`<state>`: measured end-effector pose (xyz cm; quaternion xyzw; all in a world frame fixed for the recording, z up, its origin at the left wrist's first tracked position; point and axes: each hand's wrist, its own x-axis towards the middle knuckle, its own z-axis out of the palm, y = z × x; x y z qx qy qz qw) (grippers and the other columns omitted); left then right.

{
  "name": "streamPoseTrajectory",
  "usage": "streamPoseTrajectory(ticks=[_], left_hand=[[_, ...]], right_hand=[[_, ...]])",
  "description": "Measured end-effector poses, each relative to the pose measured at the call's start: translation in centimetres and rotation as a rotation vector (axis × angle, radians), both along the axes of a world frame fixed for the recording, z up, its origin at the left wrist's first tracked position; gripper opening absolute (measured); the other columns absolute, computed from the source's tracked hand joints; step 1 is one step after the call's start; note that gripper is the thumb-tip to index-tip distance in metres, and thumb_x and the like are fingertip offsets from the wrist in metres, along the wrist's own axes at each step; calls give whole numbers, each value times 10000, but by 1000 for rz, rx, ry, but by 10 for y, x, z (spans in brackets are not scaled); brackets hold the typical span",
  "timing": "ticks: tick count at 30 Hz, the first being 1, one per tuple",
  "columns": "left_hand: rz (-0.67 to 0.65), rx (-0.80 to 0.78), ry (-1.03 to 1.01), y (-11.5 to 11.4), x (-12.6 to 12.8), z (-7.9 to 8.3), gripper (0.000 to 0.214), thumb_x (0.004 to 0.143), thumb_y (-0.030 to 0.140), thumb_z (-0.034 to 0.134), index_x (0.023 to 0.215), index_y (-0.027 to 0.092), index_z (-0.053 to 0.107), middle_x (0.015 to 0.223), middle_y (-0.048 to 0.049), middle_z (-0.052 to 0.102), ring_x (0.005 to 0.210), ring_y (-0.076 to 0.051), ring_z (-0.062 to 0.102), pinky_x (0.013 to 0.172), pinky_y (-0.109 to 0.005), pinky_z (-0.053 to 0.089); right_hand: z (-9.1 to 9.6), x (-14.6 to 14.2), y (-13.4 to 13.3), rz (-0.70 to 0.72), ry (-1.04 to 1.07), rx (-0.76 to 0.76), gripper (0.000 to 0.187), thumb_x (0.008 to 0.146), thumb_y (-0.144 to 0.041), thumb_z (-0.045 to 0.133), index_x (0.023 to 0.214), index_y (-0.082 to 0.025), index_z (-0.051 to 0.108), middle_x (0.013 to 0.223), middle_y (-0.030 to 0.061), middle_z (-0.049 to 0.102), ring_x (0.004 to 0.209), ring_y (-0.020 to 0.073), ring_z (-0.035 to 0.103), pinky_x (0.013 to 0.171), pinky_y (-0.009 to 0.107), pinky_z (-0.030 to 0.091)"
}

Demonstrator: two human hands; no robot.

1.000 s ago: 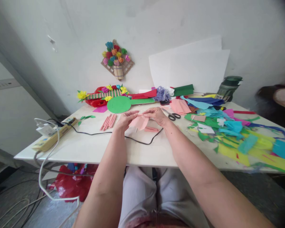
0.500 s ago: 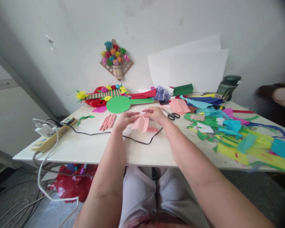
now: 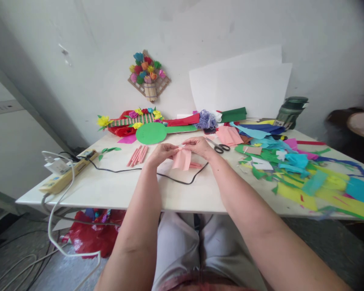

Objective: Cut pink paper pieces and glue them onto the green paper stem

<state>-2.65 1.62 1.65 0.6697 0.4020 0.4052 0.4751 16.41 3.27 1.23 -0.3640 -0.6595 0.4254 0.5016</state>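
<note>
A small sheet of pink crepe paper [image 3: 182, 160] hangs from the fingers of both hands above the white table [image 3: 100, 190]. My left hand [image 3: 163, 153] pinches its top left edge, and my right hand [image 3: 199, 146] pinches the top right. The fingertips nearly meet along that upper edge, and exactly what they do there is too small to make out. Several rolled pink paper sticks [image 3: 137, 156] lie left of my left hand. Black-handled scissors [image 3: 221, 148] rest to the right of my right hand. More pink paper [image 3: 195, 165] lies partly hidden behind the held sheet.
A black cable [image 3: 182, 182] crosses the table below my hands to a power strip [image 3: 59, 180]. A green paddle-shaped board [image 3: 151, 133] lies behind. Coloured paper scraps [image 3: 294, 169] cover the right side, near a dark green bottle [image 3: 293, 111]. Pink folded paper [image 3: 229, 135] lies beyond the scissors.
The pink sheet has shifted slightly to the right and hangs a little straighter and lower. Both hands keep their pinch with small finger movements; the rest is unchanged.
</note>
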Motion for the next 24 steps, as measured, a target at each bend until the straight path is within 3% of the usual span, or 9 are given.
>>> streamPoseTrajectory(ticks=[8,15,24], left_hand=[[8,52,-39,2,0,-2,391,580,430,765,789,110,683,698,-26,628,626,-98,531,602,-229,419],[26,-35,-27,-3,0,2,538,537,459,781,944,115,704,765,-56,671,680,-134,571,662,-274,457],[19,62,3,0,1,0,406,605,450,738,831,116,692,706,-36,635,628,-109,526,580,-227,398]], right_hand=[[-1,1,2,2,-34,-13,288,530,-295,738,771,-138,721,633,14,662,543,102,534,541,237,434],[0,-1,1,9,-6,-19,264,502,-269,741,734,-143,717,648,12,669,591,118,567,598,255,462],[0,1,0,4,-21,-22,247,516,-340,762,654,-146,694,536,-9,602,488,95,507,510,240,436]])
